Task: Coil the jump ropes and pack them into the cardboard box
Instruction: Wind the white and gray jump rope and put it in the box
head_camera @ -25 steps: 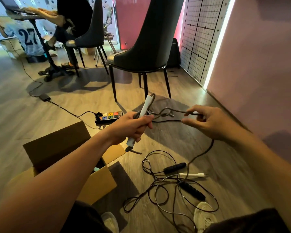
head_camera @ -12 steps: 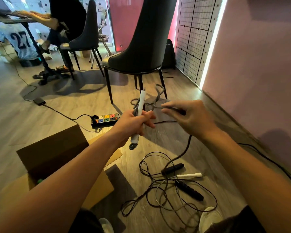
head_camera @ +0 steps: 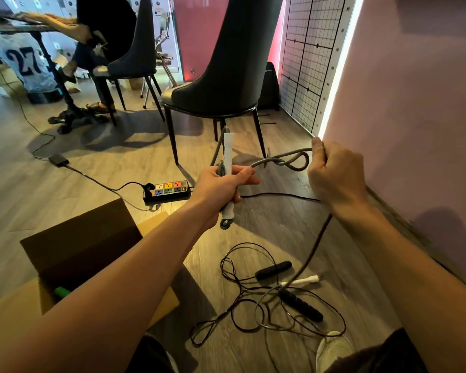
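Rope [head_camera: 283, 160] hung in mid-air between both hands, probably held taut for winding: left hand [head_camera: 221, 187] curled tight round its white handle [head_camera: 228, 152] and some loops, right hand [head_camera: 336, 176] fisted on the cord, whose tail dropped to the floor; box [head_camera: 78, 246] stood open near left, chair [head_camera: 226, 63] far, wall [head_camera: 414, 130] close right, leaving room leftward

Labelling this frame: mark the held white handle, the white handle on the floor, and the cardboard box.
held white handle [head_camera: 228, 152], head view, upper shaft
white handle on the floor [head_camera: 303, 280], head view, mid shaft
cardboard box [head_camera: 78, 238], head view, inside of raised flap
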The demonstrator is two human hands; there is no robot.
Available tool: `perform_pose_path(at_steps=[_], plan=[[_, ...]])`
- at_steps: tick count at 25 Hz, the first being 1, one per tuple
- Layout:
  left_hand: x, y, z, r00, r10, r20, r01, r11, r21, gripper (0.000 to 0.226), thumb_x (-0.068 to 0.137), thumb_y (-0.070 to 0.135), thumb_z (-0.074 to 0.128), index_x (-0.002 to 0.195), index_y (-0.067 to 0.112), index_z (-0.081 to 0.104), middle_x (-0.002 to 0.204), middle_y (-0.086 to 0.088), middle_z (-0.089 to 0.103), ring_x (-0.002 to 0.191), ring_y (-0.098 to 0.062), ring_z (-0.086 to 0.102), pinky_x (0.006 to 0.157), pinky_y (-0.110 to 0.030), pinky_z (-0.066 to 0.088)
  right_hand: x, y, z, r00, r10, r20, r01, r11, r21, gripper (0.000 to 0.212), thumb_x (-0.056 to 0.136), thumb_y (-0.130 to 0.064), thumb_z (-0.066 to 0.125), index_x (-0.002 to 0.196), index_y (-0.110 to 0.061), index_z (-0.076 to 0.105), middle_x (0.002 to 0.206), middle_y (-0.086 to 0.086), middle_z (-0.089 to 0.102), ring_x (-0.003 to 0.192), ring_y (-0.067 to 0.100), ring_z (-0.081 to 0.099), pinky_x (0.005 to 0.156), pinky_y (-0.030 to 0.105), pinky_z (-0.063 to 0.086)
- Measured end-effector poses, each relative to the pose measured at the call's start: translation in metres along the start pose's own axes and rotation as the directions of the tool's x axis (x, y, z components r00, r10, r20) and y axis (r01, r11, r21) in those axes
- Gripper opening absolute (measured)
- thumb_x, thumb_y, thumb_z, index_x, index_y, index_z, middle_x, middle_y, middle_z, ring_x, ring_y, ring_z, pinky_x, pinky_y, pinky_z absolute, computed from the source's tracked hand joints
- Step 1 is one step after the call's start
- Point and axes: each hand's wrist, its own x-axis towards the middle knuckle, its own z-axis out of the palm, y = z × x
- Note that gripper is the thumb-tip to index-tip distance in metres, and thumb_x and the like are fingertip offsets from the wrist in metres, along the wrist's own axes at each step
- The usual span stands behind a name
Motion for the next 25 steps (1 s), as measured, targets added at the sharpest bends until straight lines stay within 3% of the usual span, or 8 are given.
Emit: perform_pose_path(at_steps=[5, 9, 11, 14, 16, 19, 22, 25], plan=[[0.011, -0.001, -0.030, 0.977, 0.026, -0.213, -0.042, 0.997, -0.070, 0.010, 0.091, 0.017, 0.071, 0.086, 0.008, 0.073, 0.085, -0.007, 0.077, 0.044, -0.007, 0.050, 0.049, -0.025, 0.049, 0.020, 0.030, -0.039, 0.962, 0.259, -0.089, -0.266, 0.960, -0.081, 0.058, 0.107, -0.031, 0.039, 0.053, -0.009, 0.043, 0.052, 0.007, 0.046, 0.047, 0.020, 0.039, 0.051, 0.028, 0.033], [0.017, -0.009, -0.044, 0.950, -0.066, -0.305, 0.027, 0.991, -0.129, 0.011, 0.091, 0.017, 0.072, 0.087, 0.006, 0.072, 0.084, -0.010, 0.076, 0.045, -0.011, 0.046, 0.058, -0.032, 0.049, 0.018, 0.066, -0.046, 0.847, 0.491, 0.204, -0.443, 0.863, -0.242, 0.041, 0.105, -0.028, 0.047, 0.090, -0.001, 0.074, 0.083, 0.017, 0.070, 0.065, 0.026, 0.054, 0.059, 0.032, 0.036], [0.018, -0.009, -0.039, 0.952, -0.082, -0.297, 0.038, 0.988, -0.150, 0.013, 0.091, 0.018, 0.072, 0.088, 0.005, 0.072, 0.080, -0.007, 0.076, 0.045, -0.010, 0.046, 0.055, -0.030, 0.048, 0.013, 0.062, -0.035, 0.808, 0.399, 0.433, -0.348, 0.917, -0.195, 0.029, 0.105, -0.028, 0.049, 0.105, -0.016, 0.075, 0.089, 0.005, 0.070, 0.066, 0.013, 0.052, 0.061, 0.028, 0.040], [0.016, -0.007, -0.035, 0.955, -0.098, -0.279, 0.053, 0.985, -0.164, 0.014, 0.091, 0.017, 0.071, 0.091, 0.003, 0.072, 0.077, -0.005, 0.075, 0.044, -0.008, 0.043, 0.053, -0.027, 0.046, 0.005, 0.045, -0.030, 0.754, 0.120, 0.645, -0.171, 0.985, 0.016, 0.035, 0.092, -0.060, 0.052, 0.114, -0.039, 0.069, 0.088, -0.011, 0.068, 0.080, 0.003, 0.059, 0.076, 0.030, 0.047], [0.014, -0.006, -0.033, 0.956, -0.111, -0.273, 0.064, 0.982, -0.176, 0.014, 0.091, 0.016, 0.071, 0.091, 0.002, 0.072, 0.077, -0.006, 0.074, 0.044, -0.007, 0.043, 0.052, -0.025, 0.045, 0.000, 0.038, -0.024, 0.769, -0.046, 0.637, -0.003, 0.997, 0.076, 0.039, 0.086, -0.060, 0.056, 0.116, -0.039, 0.069, 0.077, -0.023, 0.065, 0.071, -0.003, 0.059, 0.070, 0.026, 0.048], [0.012, -0.007, -0.033, 0.960, -0.117, -0.256, 0.079, 0.985, -0.154, 0.013, 0.091, 0.015, 0.071, 0.085, 0.004, 0.072, 0.079, -0.009, 0.074, 0.043, -0.007, 0.043, 0.053, -0.025, 0.044, -0.001, 0.030, -0.009, 0.823, -0.205, 0.529, 0.188, 0.978, 0.087, 0.023, 0.098, -0.035, 0.059, 0.112, -0.023, 0.072, 0.091, -0.019, 0.066, 0.078, 0.003, 0.062, 0.073, 0.032, 0.055], [0.010, -0.008, -0.034, 0.963, -0.098, -0.250, 0.072, 0.991, -0.111, 0.012, 0.090, 0.014, 0.072, 0.082, 0.005, 0.070, 0.080, -0.011, 0.074, 0.043, -0.007, 0.044, 0.053, -0.025, 0.043, -0.001, 0.026, 0.001, 0.845, -0.145, 0.515, 0.139, 0.989, 0.051, 0.020, 0.102, -0.016, 0.054, 0.113, -0.014, 0.070, 0.085, -0.011, 0.059, 0.080, 0.009, 0.059, 0.068, 0.024, 0.049], [0.009, -0.010, -0.035, 0.975, -0.058, -0.216, 0.047, 0.998, -0.052, 0.013, 0.089, 0.014, 0.073, 0.082, 0.004, 0.069, 0.081, -0.012, 0.076, 0.045, -0.008, 0.046, 0.051, -0.025, 0.044, -0.002, 0.022, 0.000, 0.859, -0.036, 0.511, 0.035, 0.999, 0.011, 0.056, 0.101, -0.008, 0.052, 0.149, -0.035, 0.041, 0.090, -0.001, 0.064, 0.080, 0.015, 0.065, 0.073, 0.032, 0.058]])
